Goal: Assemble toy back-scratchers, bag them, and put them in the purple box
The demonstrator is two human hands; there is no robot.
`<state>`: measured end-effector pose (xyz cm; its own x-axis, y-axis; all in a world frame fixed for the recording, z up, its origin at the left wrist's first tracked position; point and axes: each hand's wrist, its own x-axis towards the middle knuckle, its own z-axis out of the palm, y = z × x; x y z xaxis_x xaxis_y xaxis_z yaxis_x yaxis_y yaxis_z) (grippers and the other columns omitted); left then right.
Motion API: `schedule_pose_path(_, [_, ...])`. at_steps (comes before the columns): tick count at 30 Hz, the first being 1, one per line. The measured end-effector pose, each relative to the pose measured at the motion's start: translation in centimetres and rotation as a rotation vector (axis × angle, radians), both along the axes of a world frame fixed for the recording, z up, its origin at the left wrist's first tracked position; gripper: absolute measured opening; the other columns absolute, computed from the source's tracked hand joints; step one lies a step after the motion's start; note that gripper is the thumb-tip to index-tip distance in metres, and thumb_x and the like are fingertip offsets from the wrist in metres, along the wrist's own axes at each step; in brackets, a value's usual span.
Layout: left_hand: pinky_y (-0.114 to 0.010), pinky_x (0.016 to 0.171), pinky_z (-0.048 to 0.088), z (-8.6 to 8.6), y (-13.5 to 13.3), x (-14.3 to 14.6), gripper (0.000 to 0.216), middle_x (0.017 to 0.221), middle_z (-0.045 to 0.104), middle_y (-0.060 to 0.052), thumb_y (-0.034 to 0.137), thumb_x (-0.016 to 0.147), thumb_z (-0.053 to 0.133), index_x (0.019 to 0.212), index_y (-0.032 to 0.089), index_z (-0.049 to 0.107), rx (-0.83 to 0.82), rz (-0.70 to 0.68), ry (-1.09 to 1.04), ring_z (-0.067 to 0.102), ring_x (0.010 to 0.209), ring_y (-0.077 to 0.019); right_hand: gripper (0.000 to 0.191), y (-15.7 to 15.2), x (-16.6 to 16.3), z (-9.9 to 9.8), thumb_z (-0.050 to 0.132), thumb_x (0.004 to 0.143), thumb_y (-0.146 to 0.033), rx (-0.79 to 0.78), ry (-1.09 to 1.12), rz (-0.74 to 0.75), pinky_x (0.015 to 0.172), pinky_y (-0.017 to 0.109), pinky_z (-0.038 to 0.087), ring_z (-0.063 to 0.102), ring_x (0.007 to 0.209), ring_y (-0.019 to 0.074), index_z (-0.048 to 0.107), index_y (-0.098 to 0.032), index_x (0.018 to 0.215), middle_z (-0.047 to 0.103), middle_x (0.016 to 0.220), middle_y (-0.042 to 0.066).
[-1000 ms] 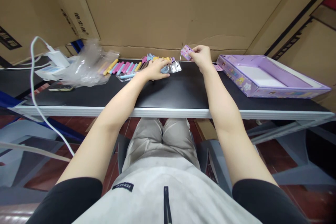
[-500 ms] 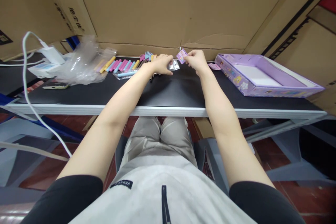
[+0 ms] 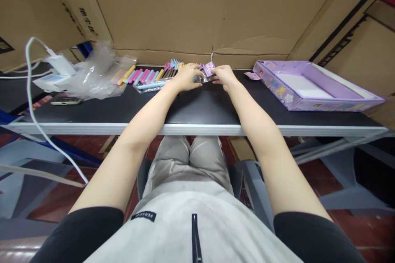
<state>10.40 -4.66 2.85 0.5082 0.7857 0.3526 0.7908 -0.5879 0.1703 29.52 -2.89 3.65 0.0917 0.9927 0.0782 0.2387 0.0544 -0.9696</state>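
A: Any readable writing?

B: Dark tag on the shirt hem, upside down from here, roughly "VERSED", not certain. Black print on the cardboard at left, too skewed to read. Cartoon figures along the purple box, no legible words.

A: And the hands?

B: Right hand pinching a small pink card between thumb and fingertips, over the far edge of the table, just beside the left hand. Left fingers bent down onto a clear pouch; gripping or only pressing, impossible to tell.

A: Anything hidden or cut off?

B: Pouch contents blurred. Row of pastel sticks partly behind the left hand, partly under a crumpled plastic bag. White cable out of view at lower left.

A: Surface, room?

B: Black table with a pale front edge, cardboard close behind. Red floor tiles below, grey chair under the knees.
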Motion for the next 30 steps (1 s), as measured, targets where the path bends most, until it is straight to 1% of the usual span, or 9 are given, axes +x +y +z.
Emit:
schedule_pose_path(2, [-0.074, 0.132, 0.021, 0.0, -0.1, 0.0, 0.04, 0.167, 0.062, -0.011, 0.033, 0.095, 0.076, 0.134, 0.033, 0.084, -0.006, 0.002, -0.004, 0.046, 0.159, -0.0441, 0.023, -0.7, -0.2, 0.3, 0.068, 0.094, -0.004, -0.052, 0.048, 0.011, 0.075, 0.029, 0.058, 0.068, 0.069, 0.0155, 0.061, -0.02, 0.078, 0.07, 0.075, 0.003])
schedule_pose_path(5, [-0.074, 0.133, 0.02, 0.1, -0.1, 0.0, 0.039, 0.167, 0.062, -0.009, 0.033, 0.095, 0.075, 0.133, 0.036, 0.086, -0.021, 0.008, -0.004, 0.045, 0.16, -0.0433, 0.022, -1.4, -0.5, 0.7, 0.068, 0.096, -0.003, -0.096, 0.119, 0.005, 0.073, 0.025, 0.056, 0.066, 0.064, 0.0128, 0.063, -0.018, 0.08, 0.07, 0.07, 0.002])
schedule_pose_path(7, [-0.074, 0.133, 0.019, 0.1, -0.1, -0.1, 0.038, 0.168, 0.061, -0.01, 0.034, 0.096, 0.074, 0.132, 0.036, 0.087, -0.031, 0.01, 0.001, 0.045, 0.16, -0.0435, 0.022, -1.5, -0.6, 0.8, 0.07, 0.094, -0.002, -0.115, 0.174, 0.01, 0.075, 0.024, 0.057, 0.064, 0.063, 0.0118, 0.063, -0.018, 0.081, 0.068, 0.069, 0.001])
schedule_pose_path(11, [-0.072, 0.133, 0.02, 0.1, 0.1, -0.3, 0.037, 0.168, 0.062, -0.009, 0.033, 0.099, 0.069, 0.132, 0.034, 0.087, -0.028, 0.0, 0.013, 0.045, 0.16, -0.0418, 0.023, -1.1, -0.5, 0.5, 0.066, 0.093, 0.0, -0.131, 0.265, 0.028, 0.084, 0.028, 0.06, 0.063, 0.066, 0.0124, 0.061, -0.019, 0.081, 0.067, 0.07, -0.001])
schedule_pose_path(15, [-0.07, 0.134, 0.023, -0.2, 0.6, -0.4, 0.04, 0.171, 0.06, -0.01, 0.034, 0.1, 0.068, 0.136, 0.031, 0.086, -0.013, -0.016, 0.023, 0.045, 0.161, -0.042, 0.023, -0.7, -0.5, 0.2, 0.059, 0.099, -0.002, -0.175, 0.349, 0.04, 0.086, 0.027, 0.059, 0.064, 0.07, 0.0128, 0.062, -0.019, 0.085, 0.066, 0.073, 0.0])
schedule_pose_path(20, [-0.069, 0.133, 0.028, -0.9, 1.5, -0.7, 0.048, 0.174, 0.058, -0.011, 0.033, 0.099, 0.07, 0.146, 0.032, 0.08, 0.014, -0.022, 0.022, 0.046, 0.162, -0.0412, 0.027, -0.6, -0.3, 0.1, 0.049, 0.108, -0.006, -0.232, 0.439, 0.057, 0.084, 0.024, 0.057, 0.064, 0.072, 0.0121, 0.063, -0.018, 0.089, 0.065, 0.073, 0.0])
schedule_pose_path(23, [-0.069, 0.133, 0.031, -1.2, 1.7, -0.8, 0.053, 0.174, 0.058, -0.011, 0.033, 0.099, 0.071, 0.152, 0.034, 0.077, 0.036, -0.033, 0.0, 0.047, 0.162, -0.0407, 0.024, -0.5, -0.1, 0.0, 0.05, 0.108, -0.007, -0.24, 0.449, 0.068, 0.085, 0.026, 0.057, 0.065, 0.076, 0.0135, 0.063, -0.018, 0.091, 0.066, 0.075, 0.001])
schedule_pose_path(27, [-0.067, 0.132, 0.034, -1.3, 1.6, -0.6, 0.064, 0.178, 0.052, -0.013, 0.034, 0.099, 0.075, 0.162, 0.035, 0.067, 0.006, -0.019, -0.005, 0.046, 0.164, -0.0418, 0.019, -0.3, 0.2, -0.1, 0.053, 0.106, -0.009, -0.238, 0.47, 0.089, 0.091, 0.029, 0.058, 0.065, 0.082, 0.0146, 0.065, -0.018, 0.093, 0.068, 0.079, 0.003])
schedule_pose_path(30, [-0.067, 0.134, 0.033, -1.5, 1.6, -0.4, 0.074, 0.18, 0.049, -0.015, 0.036, 0.099, 0.079, 0.169, 0.035, 0.059, -0.02, -0.002, -0.005, 0.044, 0.166, -0.0422, 0.019, -0.4, 0.4, 0.0, 0.053, 0.106, -0.009, -0.241, 0.479, 0.107, 0.09, 0.028, 0.057, 0.066, 0.083, 0.014, 0.064, -0.018, 0.093, 0.068, 0.081, 0.003])
